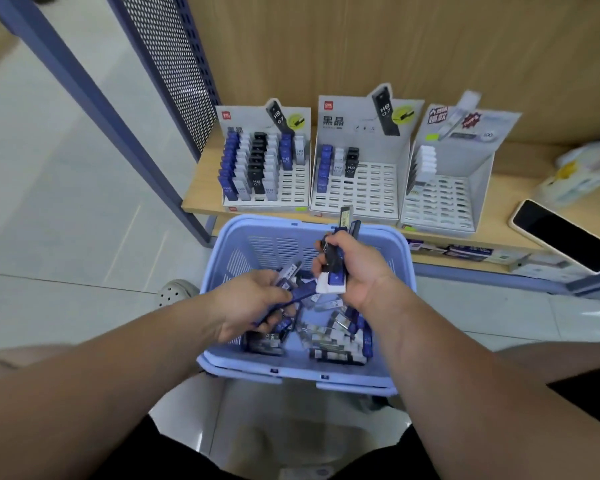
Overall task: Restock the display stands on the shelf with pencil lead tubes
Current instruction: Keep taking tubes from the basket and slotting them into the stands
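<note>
Gathering step: over the pale-blue slatted plastic basket (274, 247) the right grip (361, 268) clasps a bundle of blue and black plastic pencil lead tubes (333, 266), the left grip (250, 303) holds more; next, I judge, they need slotting upright into the white cardboard display stands (371, 188) beyond it.

Head-worn camera looks steeply down over the basket (257, 220) toward the shelf (203, 183).

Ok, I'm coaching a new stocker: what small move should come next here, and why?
Probably slide the dark blue lead tube that the left hand holds into the mixed bundle of tubes gripped by the right hand: its tip points there, and the middle white cardboard display stand has many bare slots.
</note>
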The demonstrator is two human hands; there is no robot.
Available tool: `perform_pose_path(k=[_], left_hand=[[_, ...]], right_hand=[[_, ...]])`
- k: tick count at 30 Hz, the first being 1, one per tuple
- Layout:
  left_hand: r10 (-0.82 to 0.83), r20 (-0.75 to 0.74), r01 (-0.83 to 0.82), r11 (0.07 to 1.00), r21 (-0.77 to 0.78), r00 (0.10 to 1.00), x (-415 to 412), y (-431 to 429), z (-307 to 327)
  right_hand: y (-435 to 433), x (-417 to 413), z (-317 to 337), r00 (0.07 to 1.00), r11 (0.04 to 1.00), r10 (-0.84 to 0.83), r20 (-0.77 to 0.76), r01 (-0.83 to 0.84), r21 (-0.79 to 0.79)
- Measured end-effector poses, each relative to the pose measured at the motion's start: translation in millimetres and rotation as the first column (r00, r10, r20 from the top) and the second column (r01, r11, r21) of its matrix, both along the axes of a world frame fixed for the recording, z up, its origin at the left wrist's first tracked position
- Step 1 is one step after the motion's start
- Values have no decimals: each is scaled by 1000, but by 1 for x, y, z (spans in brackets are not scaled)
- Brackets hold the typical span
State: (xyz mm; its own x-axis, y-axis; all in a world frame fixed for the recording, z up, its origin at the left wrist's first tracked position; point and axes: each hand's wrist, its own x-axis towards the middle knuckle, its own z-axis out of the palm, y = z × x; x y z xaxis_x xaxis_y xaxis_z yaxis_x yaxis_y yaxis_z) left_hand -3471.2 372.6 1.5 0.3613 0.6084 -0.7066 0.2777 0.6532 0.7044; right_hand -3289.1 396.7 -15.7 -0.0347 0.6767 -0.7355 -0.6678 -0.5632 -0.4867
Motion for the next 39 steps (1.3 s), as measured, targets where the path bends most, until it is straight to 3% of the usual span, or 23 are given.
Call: perform_pose_path(k=[5,13,23,30,34,39], left_hand=[[128,-82,-119,987,111,988,-11,11,39],[199,-4,-194,960,200,980,-5,34,95],[211,115,-235,932,276,971,29,88,86],[338,255,-398,886,238,906,32,131,76],[321,296,-388,899,204,900,26,142,68],[347,296,-396,910,122,890,18,150,61]], right_hand=[[0,13,31,986,988,148,82,-150,31],[3,22,102,888,910,337,314,-393,133],[26,36,120,815,885,342,468,-447,132],[66,26,115,856,909,302,420,-392,145],[78,17,111,832,865,393,391,-479,149],[84,7,95,841,878,408,356,-468,99]])
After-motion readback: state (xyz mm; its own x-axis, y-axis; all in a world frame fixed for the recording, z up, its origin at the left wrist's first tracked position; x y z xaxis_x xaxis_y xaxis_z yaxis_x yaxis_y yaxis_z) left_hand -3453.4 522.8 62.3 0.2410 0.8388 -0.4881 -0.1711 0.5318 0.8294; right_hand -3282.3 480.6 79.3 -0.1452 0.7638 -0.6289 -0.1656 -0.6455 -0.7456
